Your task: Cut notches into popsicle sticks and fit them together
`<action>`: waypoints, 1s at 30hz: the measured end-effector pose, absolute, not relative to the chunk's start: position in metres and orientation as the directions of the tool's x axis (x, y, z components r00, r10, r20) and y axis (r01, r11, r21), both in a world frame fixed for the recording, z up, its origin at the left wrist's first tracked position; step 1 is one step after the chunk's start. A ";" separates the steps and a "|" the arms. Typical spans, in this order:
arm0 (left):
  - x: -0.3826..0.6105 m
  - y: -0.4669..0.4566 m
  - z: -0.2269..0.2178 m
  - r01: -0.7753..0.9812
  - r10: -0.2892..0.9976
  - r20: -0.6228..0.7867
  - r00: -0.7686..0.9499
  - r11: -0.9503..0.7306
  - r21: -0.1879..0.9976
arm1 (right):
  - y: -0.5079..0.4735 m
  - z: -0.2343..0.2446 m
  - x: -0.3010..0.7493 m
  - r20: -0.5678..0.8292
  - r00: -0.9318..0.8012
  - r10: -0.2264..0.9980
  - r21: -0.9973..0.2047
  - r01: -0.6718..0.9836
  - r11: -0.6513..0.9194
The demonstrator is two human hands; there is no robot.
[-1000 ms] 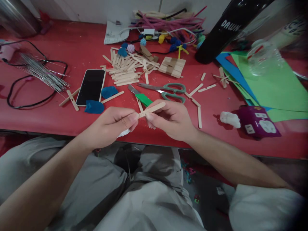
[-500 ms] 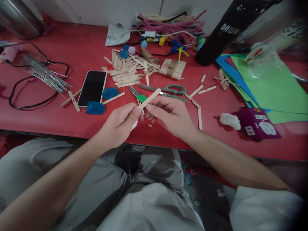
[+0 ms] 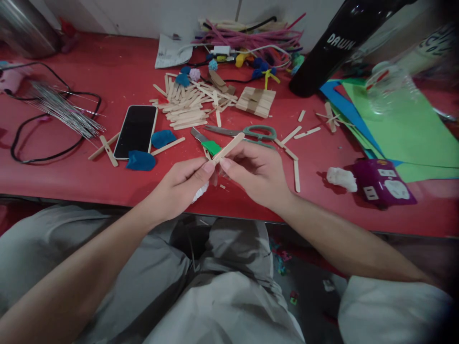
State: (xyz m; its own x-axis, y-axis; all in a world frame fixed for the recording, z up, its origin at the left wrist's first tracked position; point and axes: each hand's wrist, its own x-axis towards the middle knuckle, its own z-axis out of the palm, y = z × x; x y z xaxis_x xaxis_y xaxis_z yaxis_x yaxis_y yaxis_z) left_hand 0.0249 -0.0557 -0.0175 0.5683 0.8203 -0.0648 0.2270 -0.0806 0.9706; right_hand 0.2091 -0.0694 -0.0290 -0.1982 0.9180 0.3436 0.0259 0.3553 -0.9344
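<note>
Between my hands is a wooden craft stick, slanting up to the right above the red table edge. My left hand pinches its lower end between thumb and fingers. My right hand closes on the same stick from the other side, thumb near the lower end. Part of a second stick shows behind the pinch, mostly hidden by my fingers. Just beyond lies a green-handled craft knife, its handle partly covered. Scissors with grey-green handles lie behind my right hand. Something white and crumpled shows below my left hand.
A heap of craft sticks lies behind the tools. To the left are a phone, blue pieces and metal wires. A black bottle, green paper and a purple packet stand or lie right.
The stick has shifted slightly right and down in my fingers, and my hands have drawn closer together at its lower end. The second stick behind it is more hidden.
</note>
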 end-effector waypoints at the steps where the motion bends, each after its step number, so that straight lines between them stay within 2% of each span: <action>1: 0.024 -0.055 -0.018 0.245 0.815 -0.101 0.570 -0.051 0.968 | -0.071 -0.029 0.209 0.384 -0.181 0.905 -0.915 0.056 0.400; 4: 0.024 -0.053 -0.014 0.310 0.820 -0.170 0.547 -0.010 0.951 | -0.072 -0.031 0.209 0.559 -0.147 0.816 -0.782 0.235 0.578; 8: 0.020 -0.050 -0.009 0.406 0.803 -0.306 0.512 0.088 0.910 | -0.067 -0.033 0.213 0.784 -0.241 0.572 -0.432 0.449 0.782; 10: 0.017 -0.049 -0.008 0.415 0.780 -0.347 0.520 0.124 0.901 | -0.064 -0.034 0.216 0.838 -0.312 0.449 -0.256 0.502 0.826; 12: 0.014 -0.049 -0.008 0.371 0.748 -0.343 0.568 0.140 0.918 | -0.063 -0.035 0.219 0.833 -0.396 0.386 -0.150 0.510 0.847; 15: 0.015 -0.052 -0.007 0.319 0.732 -0.307 0.608 0.130 0.939 | -0.064 -0.036 0.220 0.798 -0.486 0.356 -0.100 0.476 0.874; 18: 0.019 -0.054 -0.003 0.308 0.729 -0.268 0.629 0.083 0.948 | -0.064 -0.038 0.219 0.800 -0.490 0.347 -0.103 0.458 0.883; 26: 0.015 -0.052 -0.003 0.333 0.676 -0.363 0.641 0.181 0.925 | -0.060 -0.036 0.222 0.782 -0.484 0.393 -0.102 0.522 0.847; 30: 0.009 -0.051 -0.002 0.308 0.647 -0.333 0.686 0.157 0.938 | -0.059 -0.035 0.224 0.704 -0.591 0.393 -0.106 0.460 0.881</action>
